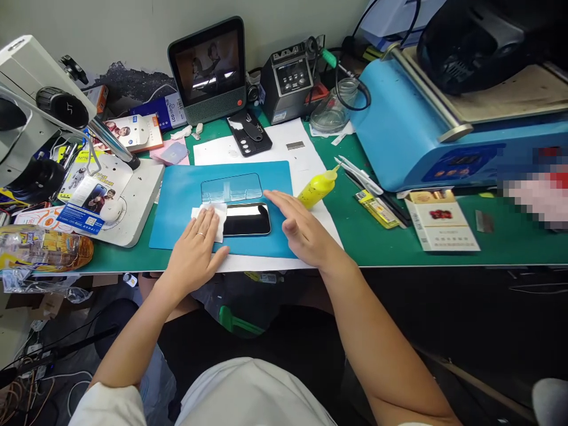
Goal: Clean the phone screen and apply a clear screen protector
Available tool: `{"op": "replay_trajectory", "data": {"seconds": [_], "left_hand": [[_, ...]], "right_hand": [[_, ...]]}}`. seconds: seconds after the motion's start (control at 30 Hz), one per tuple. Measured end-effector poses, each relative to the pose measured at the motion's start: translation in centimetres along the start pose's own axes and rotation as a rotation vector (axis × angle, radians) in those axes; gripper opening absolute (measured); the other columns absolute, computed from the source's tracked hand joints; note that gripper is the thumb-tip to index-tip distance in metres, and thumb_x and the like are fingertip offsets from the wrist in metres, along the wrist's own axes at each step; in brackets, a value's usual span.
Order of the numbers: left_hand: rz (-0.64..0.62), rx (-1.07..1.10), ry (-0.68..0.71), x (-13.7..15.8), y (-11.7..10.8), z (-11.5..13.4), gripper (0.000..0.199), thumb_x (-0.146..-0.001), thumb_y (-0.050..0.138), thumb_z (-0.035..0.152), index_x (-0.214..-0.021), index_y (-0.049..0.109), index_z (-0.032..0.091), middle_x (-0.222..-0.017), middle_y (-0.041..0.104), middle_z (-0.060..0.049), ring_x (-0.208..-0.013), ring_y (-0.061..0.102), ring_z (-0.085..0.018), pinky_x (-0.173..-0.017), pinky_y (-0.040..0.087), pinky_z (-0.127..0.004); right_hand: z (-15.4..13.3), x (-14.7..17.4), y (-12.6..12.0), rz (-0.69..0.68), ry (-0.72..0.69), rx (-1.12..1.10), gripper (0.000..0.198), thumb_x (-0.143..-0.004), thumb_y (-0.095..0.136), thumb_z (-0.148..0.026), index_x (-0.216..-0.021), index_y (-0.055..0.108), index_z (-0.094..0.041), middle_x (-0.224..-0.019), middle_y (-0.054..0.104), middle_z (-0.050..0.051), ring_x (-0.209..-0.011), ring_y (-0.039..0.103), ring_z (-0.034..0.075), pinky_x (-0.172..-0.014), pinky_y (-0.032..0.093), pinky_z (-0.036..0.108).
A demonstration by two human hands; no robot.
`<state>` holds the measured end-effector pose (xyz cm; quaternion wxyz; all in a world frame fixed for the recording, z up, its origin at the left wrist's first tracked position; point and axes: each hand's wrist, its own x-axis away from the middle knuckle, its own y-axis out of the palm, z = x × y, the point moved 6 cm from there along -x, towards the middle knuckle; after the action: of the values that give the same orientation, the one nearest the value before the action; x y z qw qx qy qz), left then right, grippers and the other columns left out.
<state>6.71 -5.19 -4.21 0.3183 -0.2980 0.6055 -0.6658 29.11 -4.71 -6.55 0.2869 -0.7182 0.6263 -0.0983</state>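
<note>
I held my left hand [195, 249] flat, apparently to press the white wipe [222, 215] beneath its straight fingers onto the phone [248, 220] right of them, my right hand [306, 234] open.

- A white tissue [221, 214] is pressed flat under the left hand [198, 242], and the left end of the phone is covered by it.
- The black, glossy phone [247, 221] is laid flat and lengthwise from left to right on the blue mat [175, 186]; a pale reflection is shown along its far edge.
- A clear, dark-edged sheet [231, 188] is placed flat just beyond the phone.
</note>
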Motion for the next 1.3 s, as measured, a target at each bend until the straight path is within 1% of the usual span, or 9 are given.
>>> {"op": "replay_trajectory", "data": {"seconds": [0.17, 0.27, 0.43, 0.57, 0.63, 0.73, 1.0, 1.13, 1.3], "left_hand": [[0.018, -0.013, 0.001, 2.6, 0.1, 1.1, 0.071, -0.109, 0.035, 0.049, -0.164, 0.025, 0.005, -0.171, 0.025, -0.022, -0.161, 0.019, -0.034, -0.128, 0.029, -0.054], [0.036, -0.007, 0.006, 2.7, 0.3, 2.5, 0.074, -0.109, 0.035, 0.053, -0.163, 0.025, 0.004, -0.171, 0.025, -0.022, -0.161, 0.019, -0.035, -0.127, 0.029, -0.055], [0.017, 0.058, 0.102, -0.5, 1.8, 7.1, 0.083, -0.106, 0.033, 0.063, -0.160, 0.031, 0.000, -0.171, 0.023, -0.023, -0.161, 0.016, -0.036, -0.128, 0.027, -0.053], [0.035, 0.054, 0.066, -4.2, 2.5, 9.1, 0.086, -0.106, 0.031, 0.064, -0.160, 0.030, -0.003, -0.170, 0.024, -0.023, -0.161, 0.019, -0.034, -0.130, 0.021, -0.048], [0.032, 0.044, 0.043, -5.5, 2.5, 8.6, 0.085, -0.107, 0.030, 0.063, -0.159, 0.032, -0.004, -0.170, 0.026, -0.024, -0.160, 0.021, -0.034, -0.131, 0.020, -0.047], [0.034, 0.035, 0.012, -5.7, 2.0, 6.3, 0.083, -0.108, 0.028, 0.062, -0.159, 0.032, -0.004, -0.169, 0.026, -0.024, -0.160, 0.023, -0.034, -0.131, 0.021, -0.047], [-0.026, 0.014, -0.063, 0.3, -0.3, -0.2, 0.071, -0.110, 0.025, 0.052, -0.163, 0.028, 0.005, -0.172, 0.024, -0.020, -0.161, 0.018, -0.031, -0.130, 0.023, -0.050], [-0.073, 0.010, -0.066, 0.5, -0.8, -0.5, 0.070, -0.110, 0.027, 0.049, -0.162, 0.030, 0.003, -0.171, 0.025, -0.020, -0.161, 0.019, -0.031, -0.130, 0.024, -0.050], [-0.024, 0.036, -0.052, -2.5, 0.2, 2.1, 0.076, -0.108, 0.033, 0.055, -0.160, 0.031, 0.000, -0.170, 0.026, -0.023, -0.161, 0.020, -0.035, -0.129, 0.025, -0.052]], "right_hand": [[0.0, 0.0, 0.0, 0.003, -0.006, 0.001, 0.101, -0.088, 0.012, -0.087, -0.159, 0.045, -0.023, -0.164, 0.047, 0.012, -0.157, 0.033, 0.034, -0.128, 0.028, 0.059], [-0.1, 0.0, 0.1, 0.002, -0.021, 0.008, 0.103, -0.088, 0.012, -0.087, -0.158, 0.046, -0.021, -0.163, 0.048, 0.014, -0.156, 0.035, 0.035, -0.128, 0.029, 0.059], [0.2, 0.0, 0.1, 0.031, -0.061, 0.018, 0.100, -0.090, 0.011, -0.085, -0.157, 0.047, -0.021, -0.161, 0.050, 0.015, -0.154, 0.038, 0.035, -0.127, 0.031, 0.059], [0.8, 0.1, 0.2, 0.045, -0.083, 0.021, 0.099, -0.090, 0.011, -0.085, -0.157, 0.048, -0.021, -0.159, 0.052, 0.016, -0.152, 0.042, 0.034, -0.126, 0.032, 0.057], [1.0, 0.1, 0.2, 0.047, -0.083, 0.019, 0.100, -0.090, 0.011, -0.085, -0.156, 0.050, -0.019, -0.158, 0.053, 0.016, -0.151, 0.043, 0.035, -0.126, 0.032, 0.057], [1.0, 0.2, 0.2, 0.048, -0.068, 0.015, 0.101, -0.090, 0.012, -0.085, -0.155, 0.050, -0.018, -0.158, 0.053, 0.017, -0.151, 0.043, 0.035, -0.127, 0.032, 0.057], [0.4, 0.1, 0.2, 0.023, -0.015, 0.031, 0.101, -0.088, 0.011, -0.086, -0.157, 0.048, -0.022, -0.161, 0.050, 0.014, -0.154, 0.039, 0.035, -0.126, 0.032, 0.058], [0.4, 0.1, 0.2, 0.020, -0.012, 0.041, 0.100, -0.089, 0.011, -0.085, -0.157, 0.047, -0.022, -0.162, 0.049, 0.014, -0.154, 0.038, 0.035, -0.127, 0.031, 0.058], [0.3, 0.1, 0.2, 0.022, -0.036, 0.073, 0.098, -0.090, 0.009, -0.084, -0.158, 0.047, -0.024, -0.161, 0.051, 0.013, -0.153, 0.040, 0.035, -0.125, 0.034, 0.059]]}}
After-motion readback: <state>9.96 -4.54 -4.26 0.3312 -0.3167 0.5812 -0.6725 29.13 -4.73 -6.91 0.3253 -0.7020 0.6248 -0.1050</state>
